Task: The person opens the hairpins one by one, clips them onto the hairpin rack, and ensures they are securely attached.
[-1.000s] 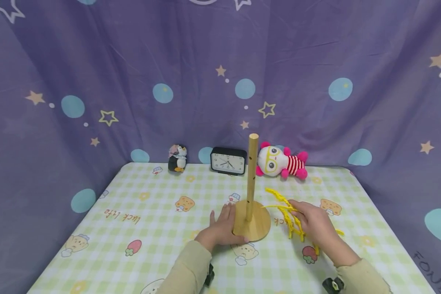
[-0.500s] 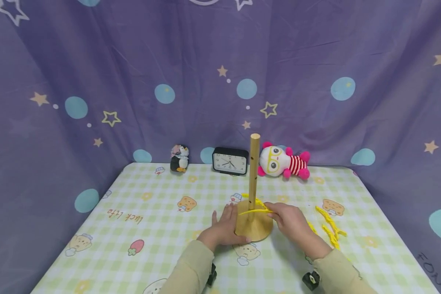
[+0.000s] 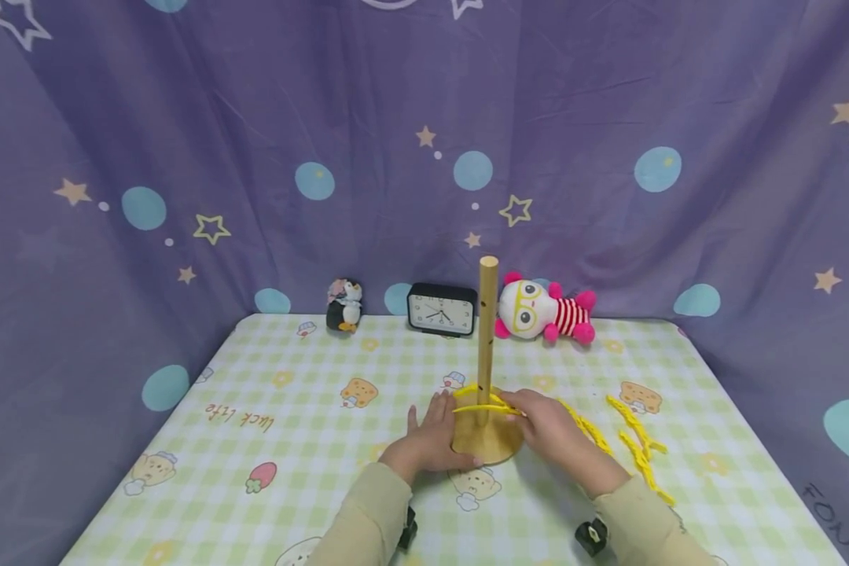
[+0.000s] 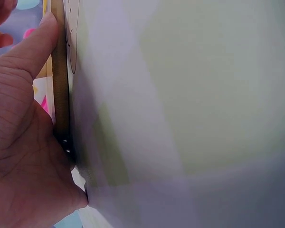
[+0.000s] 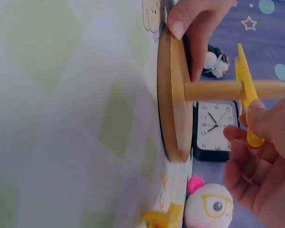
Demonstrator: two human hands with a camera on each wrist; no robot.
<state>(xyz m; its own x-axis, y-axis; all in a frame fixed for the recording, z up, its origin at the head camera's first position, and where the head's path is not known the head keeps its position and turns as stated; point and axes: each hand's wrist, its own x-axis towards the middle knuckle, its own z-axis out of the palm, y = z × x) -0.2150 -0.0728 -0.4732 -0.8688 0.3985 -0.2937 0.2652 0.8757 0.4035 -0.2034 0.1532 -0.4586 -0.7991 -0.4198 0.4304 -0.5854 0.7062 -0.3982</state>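
Note:
A wooden stand, with an upright post (image 3: 486, 338) holding small dark holes and a round base (image 3: 488, 446), stands on the table. My left hand (image 3: 428, 442) grips the base's left edge; in the right wrist view its thumb lies over the rim. Around the lower post, raised off the base, is a yellow branch-like piece (image 3: 483, 408) with two prongs, one in front of the post and one behind. My right hand (image 3: 552, 428) pinches its right end between thumb and fingers. Whether the prongs touch the post I cannot tell.
Several more yellow branch-like pieces (image 3: 637, 428) lie on the checked tablecloth (image 3: 311, 487) at the right, partly behind the right forearm. Along the back stand a penguin figure (image 3: 343, 305), a black clock (image 3: 442, 310) and a pink-and-white plush toy (image 3: 545, 311). A patterned curtain (image 3: 368, 220) closes the back.
My right hand has lifted one yellow piece away from the pile and carried it left, its prongs now straddling the lower post. The left hand has stayed on the base.

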